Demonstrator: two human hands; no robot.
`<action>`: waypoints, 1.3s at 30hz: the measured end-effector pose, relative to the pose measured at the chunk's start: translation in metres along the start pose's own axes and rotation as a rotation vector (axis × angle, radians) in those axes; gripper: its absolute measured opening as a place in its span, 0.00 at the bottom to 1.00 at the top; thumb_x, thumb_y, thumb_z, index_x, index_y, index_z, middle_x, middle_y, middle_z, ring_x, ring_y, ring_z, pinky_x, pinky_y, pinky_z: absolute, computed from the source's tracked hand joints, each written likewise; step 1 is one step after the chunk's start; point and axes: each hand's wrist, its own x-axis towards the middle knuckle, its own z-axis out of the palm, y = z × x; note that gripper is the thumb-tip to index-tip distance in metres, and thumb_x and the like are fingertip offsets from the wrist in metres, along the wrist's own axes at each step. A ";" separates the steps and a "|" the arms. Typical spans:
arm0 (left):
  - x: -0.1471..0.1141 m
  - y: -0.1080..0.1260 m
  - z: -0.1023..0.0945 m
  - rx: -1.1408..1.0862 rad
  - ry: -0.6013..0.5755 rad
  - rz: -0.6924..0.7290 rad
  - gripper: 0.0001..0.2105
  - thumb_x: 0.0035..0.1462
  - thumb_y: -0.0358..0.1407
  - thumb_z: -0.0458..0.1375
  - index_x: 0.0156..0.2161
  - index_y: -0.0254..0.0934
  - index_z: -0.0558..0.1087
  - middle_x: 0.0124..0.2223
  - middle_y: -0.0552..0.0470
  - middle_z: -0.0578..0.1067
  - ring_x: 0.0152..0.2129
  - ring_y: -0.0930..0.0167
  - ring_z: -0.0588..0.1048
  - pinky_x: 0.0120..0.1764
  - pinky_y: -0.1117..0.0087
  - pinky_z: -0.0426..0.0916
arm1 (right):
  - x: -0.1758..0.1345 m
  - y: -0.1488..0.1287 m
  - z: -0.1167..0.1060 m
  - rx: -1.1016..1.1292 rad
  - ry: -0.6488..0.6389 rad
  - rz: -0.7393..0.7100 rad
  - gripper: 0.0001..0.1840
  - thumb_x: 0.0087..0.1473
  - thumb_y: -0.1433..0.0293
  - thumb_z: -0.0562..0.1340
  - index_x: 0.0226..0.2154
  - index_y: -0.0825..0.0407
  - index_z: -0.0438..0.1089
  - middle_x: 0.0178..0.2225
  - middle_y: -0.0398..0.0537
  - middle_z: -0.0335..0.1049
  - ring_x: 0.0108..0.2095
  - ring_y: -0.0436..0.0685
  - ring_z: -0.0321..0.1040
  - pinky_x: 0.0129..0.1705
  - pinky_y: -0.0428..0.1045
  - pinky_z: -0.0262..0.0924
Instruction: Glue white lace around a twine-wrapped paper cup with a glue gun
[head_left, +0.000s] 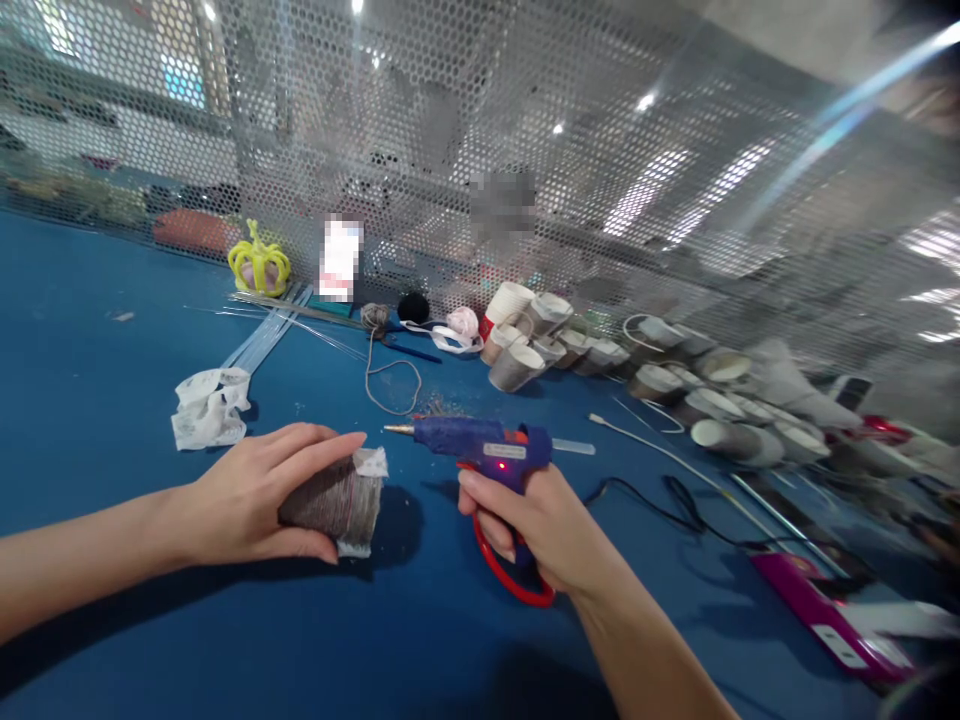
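My left hand (pixel 289 485) is wrapped round a paper cup (pixel 341 505) wound with grey yarn, which lies on its side with white paper showing at its right end. In my right hand (pixel 525 520) is a blue hot glue gun (pixel 480 445) with a red trigger guard and a small red light. Its metal nozzle points left and stops just above and right of the cup, apart from it. A clear glue stick (pixel 574 447) pokes out of the gun's back. Beyond the nozzle, a strand of grey yarn (pixel 394 405) loops from a small ball (pixel 375 318).
Crumpled white paper (pixel 210 410) lies left, beside clear glue sticks (pixel 274 325). A yellow crown-shaped item (pixel 259 265) and a phone (pixel 340 260) stand by the perforated screen (pixel 420 130). Several yarn-wrapped cups (pixel 517 368) line the back right. A black cable (pixel 637 490) runs toward a purple power strip (pixel 825 610).
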 end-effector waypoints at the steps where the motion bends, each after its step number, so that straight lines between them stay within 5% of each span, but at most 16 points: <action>1: 0.000 -0.001 0.000 0.023 0.003 0.008 0.33 0.53 0.52 0.50 0.59 0.38 0.48 0.49 0.40 0.68 0.44 0.62 0.70 0.43 0.66 0.67 | 0.000 0.000 0.000 0.001 -0.007 -0.002 0.16 0.53 0.62 0.58 0.21 0.56 0.66 0.08 0.35 0.54 0.10 0.42 0.51 0.13 0.40 0.48; 18: 0.002 -0.005 0.003 -0.063 -0.012 -0.178 0.37 0.49 0.50 0.57 0.59 0.41 0.45 0.49 0.43 0.69 0.45 0.60 0.70 0.44 0.63 0.65 | -0.007 -0.012 0.004 -0.089 -0.176 0.047 0.16 0.49 0.61 0.60 0.20 0.56 0.65 0.08 0.35 0.54 0.10 0.42 0.50 0.13 0.40 0.48; 39: 0.008 -0.001 0.000 -0.462 -0.049 -0.444 0.33 0.45 0.47 0.60 0.55 0.40 0.56 0.44 0.49 0.71 0.36 0.66 0.73 0.38 0.69 0.67 | -0.009 -0.015 0.010 -0.163 -0.101 0.034 0.16 0.49 0.60 0.59 0.21 0.56 0.65 0.09 0.35 0.54 0.11 0.43 0.52 0.16 0.41 0.51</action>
